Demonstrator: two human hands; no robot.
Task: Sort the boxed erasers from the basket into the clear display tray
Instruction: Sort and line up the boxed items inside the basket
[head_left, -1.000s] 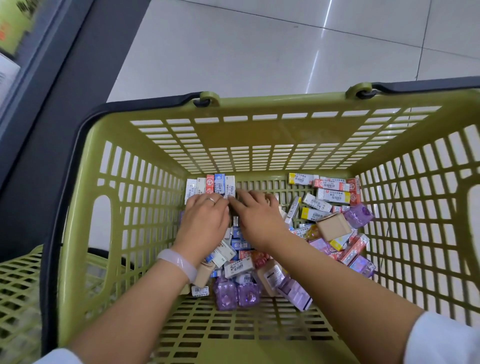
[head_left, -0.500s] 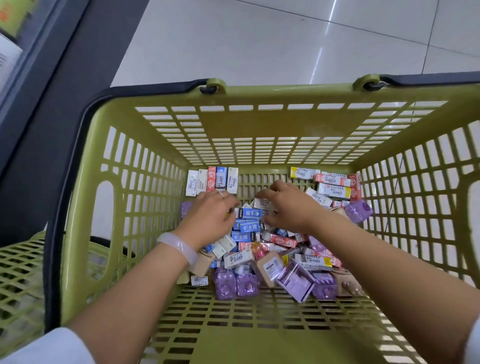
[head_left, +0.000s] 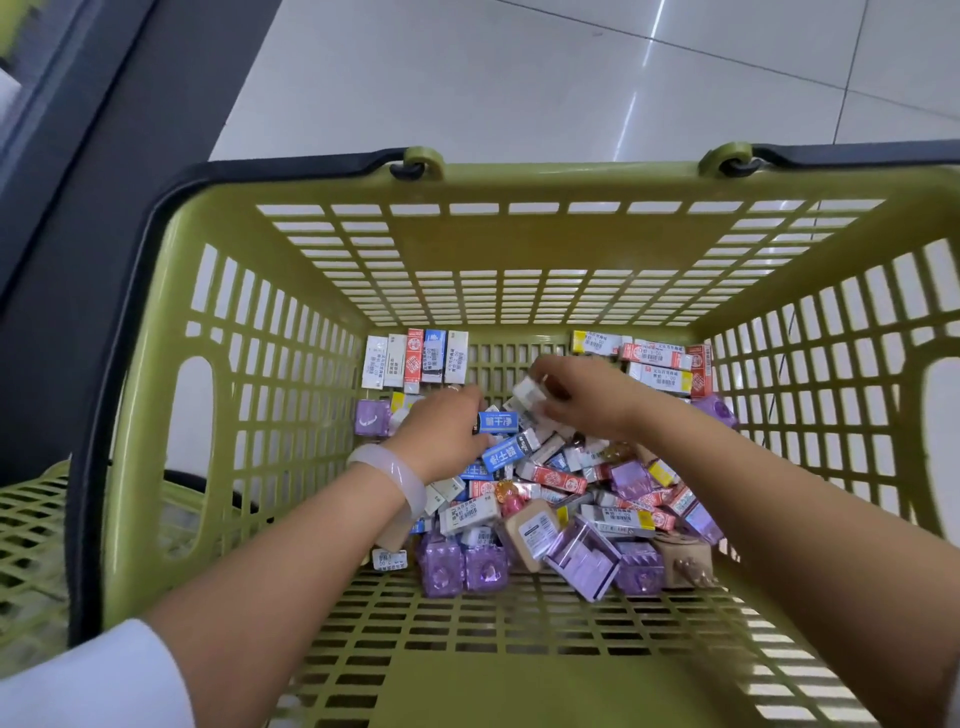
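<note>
Nearest to me, my two forearms reach forward into the green basket (head_left: 291, 395), a white sleeve (head_left: 98, 680) showing at the near left and a pale bangle (head_left: 387, 480) on the left wrist. On the basket floor just past the bare near strip lies a heap of boxed erasers (head_left: 550, 499): purple clear-fronted packs (head_left: 462, 564) along the near edge, a tan box (head_left: 530, 530) among them, then white, red and blue boxes piled toward the middle.

My left hand (head_left: 441, 431) rests knuckles-up on the left part of the heap, its fingers curled down among the boxes beside a blue box (head_left: 497, 422); I cannot tell whether that grip has closed on anything. My right hand (head_left: 587, 395) hovers just above the heap, a little farther in, thumb and fingertips pinching a small white box (head_left: 530, 396) that tilts.

Beyond the hands, a neat row of upright boxes (head_left: 415, 359) stands against the far wall at the left, and a stack of flat boxes (head_left: 654, 364) sits in the far right corner. Past the basket rim lies a pale tiled floor (head_left: 519, 78). The clear display tray is out of view.
</note>
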